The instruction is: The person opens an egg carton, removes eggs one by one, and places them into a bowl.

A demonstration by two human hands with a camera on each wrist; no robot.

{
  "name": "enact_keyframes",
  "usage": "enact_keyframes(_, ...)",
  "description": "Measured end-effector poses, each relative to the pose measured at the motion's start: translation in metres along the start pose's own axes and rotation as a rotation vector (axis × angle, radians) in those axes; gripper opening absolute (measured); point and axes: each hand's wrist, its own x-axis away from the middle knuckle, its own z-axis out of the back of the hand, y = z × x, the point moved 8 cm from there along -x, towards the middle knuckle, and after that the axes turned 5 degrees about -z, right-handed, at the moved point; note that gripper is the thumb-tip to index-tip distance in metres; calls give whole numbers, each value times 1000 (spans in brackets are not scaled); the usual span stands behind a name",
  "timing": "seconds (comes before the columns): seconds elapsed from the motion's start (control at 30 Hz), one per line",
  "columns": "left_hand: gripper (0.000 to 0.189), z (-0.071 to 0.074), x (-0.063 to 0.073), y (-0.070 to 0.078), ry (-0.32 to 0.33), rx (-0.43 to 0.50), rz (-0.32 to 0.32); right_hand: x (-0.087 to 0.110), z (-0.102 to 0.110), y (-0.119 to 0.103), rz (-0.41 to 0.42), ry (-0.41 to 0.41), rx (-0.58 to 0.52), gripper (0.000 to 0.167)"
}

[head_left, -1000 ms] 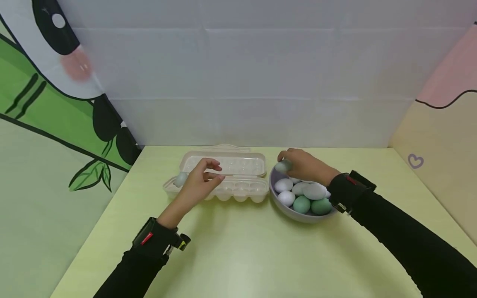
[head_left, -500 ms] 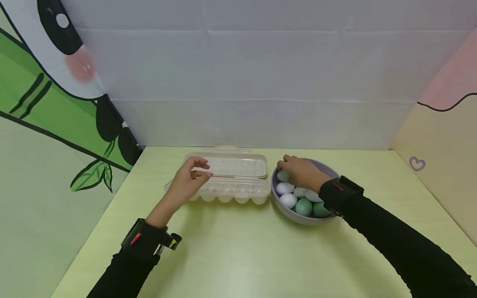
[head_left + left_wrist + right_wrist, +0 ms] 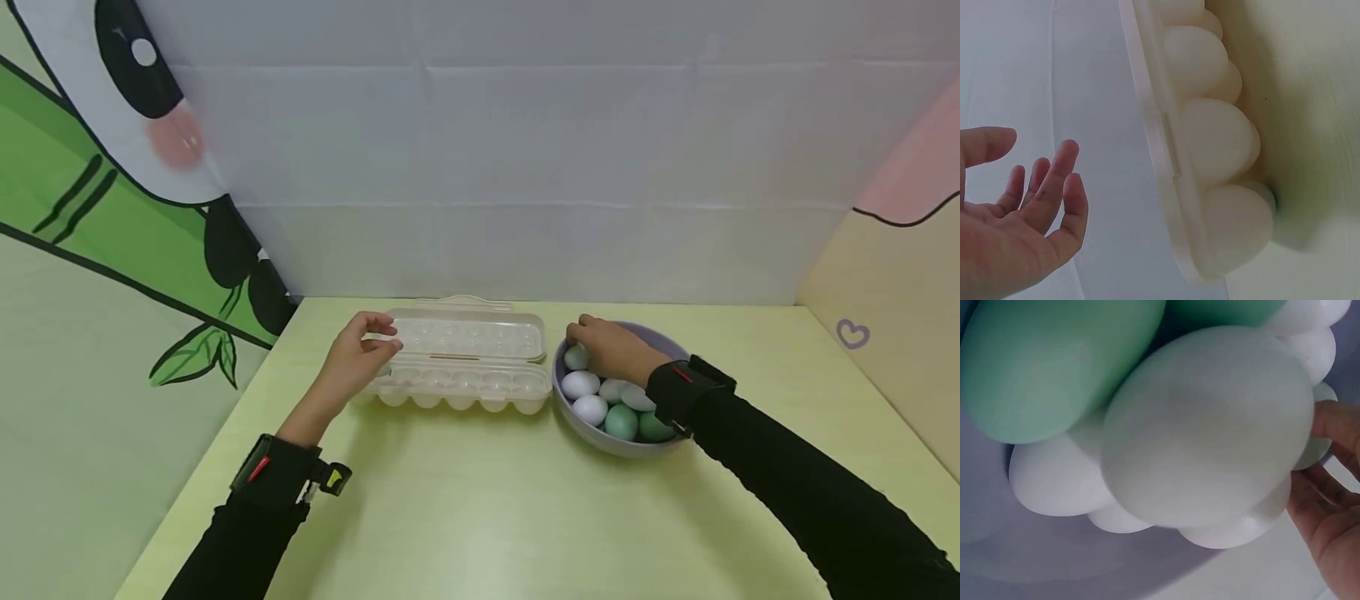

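In the head view my right hand point(image 3: 611, 346) reaches into the far left part of a lavender bowl point(image 3: 611, 444). Its fingers and thumb pinch a pale green egg point(image 3: 576, 357), partly seen in the right wrist view point(image 3: 1316, 453). White, pale and green eggs point(image 3: 621, 422) lie heaped around it, with one large pale egg point(image 3: 1210, 431) close to the wrist camera. My left hand point(image 3: 352, 358) hovers by the left end of a clear plastic egg carton point(image 3: 468, 383), fingers loosely bent and holding nothing. It hides that end's cups in the head view.
The carton's lid point(image 3: 468, 333) is folded back towards the wall, just left of the bowl. Both stand on a pale yellow table point(image 3: 480, 500). A white wall sheet point(image 3: 525, 167) rises behind, with printed panels left and right.
My right hand has lowered the pale green egg from above the rim into the bowl. My left hand has drawn left along the carton, its fingers still loose.
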Motion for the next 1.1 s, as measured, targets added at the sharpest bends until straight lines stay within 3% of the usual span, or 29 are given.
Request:
enact_keyframes(0.17,38,5,-11,-4,-20,-122,49,1,12,4,1,13,-47,28)
enact_keyframes(0.4,41,16,-29,-17,-64,-332,141,26,34,-16,70,110,-90,29)
enact_keyframes(0.63,47,8,-48,-44,-236,-560,243,67,48,-26,150,295,-42,28)
enact_keyframes(0.83,50,-6,-45,-66,-340,-715,353,93,52,-29,214,384,2,28)
enact_keyframes(0.93,38,-10,-42,-68,-346,-771,351,98,52,-29,208,378,-4,28)
enact_keyframes(1.1,20,-13,-42,-67,-300,-820,304,99,54,-26,177,369,-18,26)
